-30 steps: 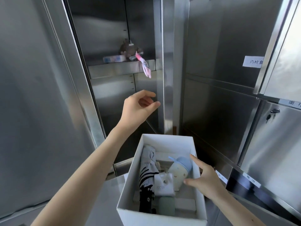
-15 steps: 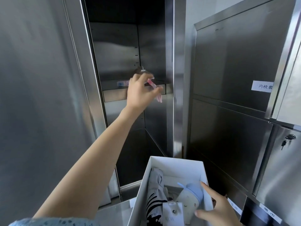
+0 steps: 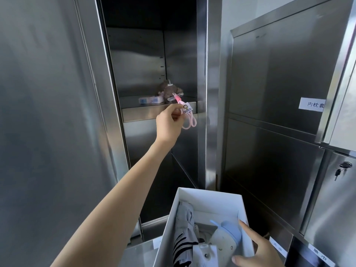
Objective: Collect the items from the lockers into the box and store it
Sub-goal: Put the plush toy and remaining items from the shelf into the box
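My left hand [image 3: 169,122] is raised in front of the open locker's shelf [image 3: 152,110] and pinches a pink strap [image 3: 189,122] with a small white tag. The strap leads up to a brown plush toy [image 3: 169,90] sitting on the shelf. A small pale packet [image 3: 151,100] lies to the left of the toy. My right hand [image 3: 256,249] holds the right wall of the white box [image 3: 204,197] at the bottom. Inside the box lie a folded striped umbrella [image 3: 183,228], a cream bottle with a blue cap [image 3: 225,237] and a white item.
The open steel locker door [image 3: 48,112] stands on the left. Closed steel lockers [image 3: 279,93] with white labels fill the right side, one with a key in its lock [image 3: 341,168]. A steel ledge runs below the open locker.
My left hand rose from the box to the shelf and took hold of the pink strap, now drawing it out past the shelf edge. The view tilted up; the box sank lower in frame.
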A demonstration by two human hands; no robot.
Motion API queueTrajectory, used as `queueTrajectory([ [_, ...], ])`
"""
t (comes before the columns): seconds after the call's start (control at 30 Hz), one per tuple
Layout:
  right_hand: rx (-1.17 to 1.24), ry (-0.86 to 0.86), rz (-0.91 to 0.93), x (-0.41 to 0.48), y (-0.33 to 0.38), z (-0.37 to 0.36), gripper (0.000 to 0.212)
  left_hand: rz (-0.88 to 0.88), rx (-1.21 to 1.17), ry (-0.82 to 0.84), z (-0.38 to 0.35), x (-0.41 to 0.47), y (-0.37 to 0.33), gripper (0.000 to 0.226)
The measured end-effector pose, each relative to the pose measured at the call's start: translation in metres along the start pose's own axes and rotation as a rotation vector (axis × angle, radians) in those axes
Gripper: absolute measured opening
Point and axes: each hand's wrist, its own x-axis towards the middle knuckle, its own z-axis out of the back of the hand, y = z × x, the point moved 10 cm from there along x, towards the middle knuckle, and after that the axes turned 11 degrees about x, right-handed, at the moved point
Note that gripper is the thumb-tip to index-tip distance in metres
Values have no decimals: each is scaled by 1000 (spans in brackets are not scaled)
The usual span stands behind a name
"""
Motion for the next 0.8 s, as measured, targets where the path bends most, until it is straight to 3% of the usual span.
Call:
queueTrajectory([
  [0.13, -4, -77, 2, 7, 2, 5, 90, 34, -91, 3, 3, -8, -1, 25],
  [0.3, 85, -35, -57, -1, 13, 6, 90, 5, -234, 53, 9, -25, -15, 20],
  [0.57, 119, -52, 19, -16, 19, 4, 94, -42, -410, 202, 13, -61, -41, 15],
  [0.8, 173, -39, 72, -21, 21, 2, 88, 74, -335, 257, -6, -118, -13, 15],
])
